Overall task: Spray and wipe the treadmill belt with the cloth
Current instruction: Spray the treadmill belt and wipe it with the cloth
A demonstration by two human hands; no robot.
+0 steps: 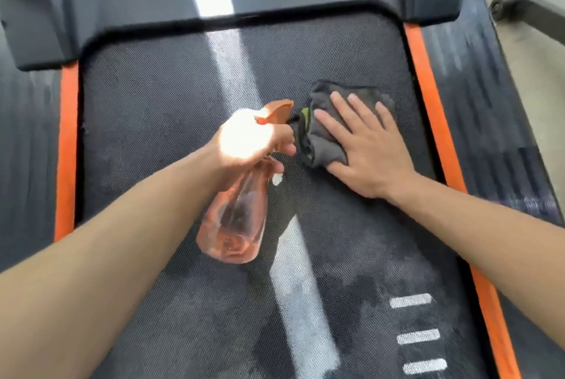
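Spraying and wiping the front of the treadmill belt (159,97).

The left hand (247,141) grips the orange spray bottle (235,213), nozzle apparently aimed forward toward the cloth, though glare blurs it. Just right of it, the right hand (370,149) presses flat, fingers spread, on the bunched grey cloth (324,121), which lies on the belt's right half.
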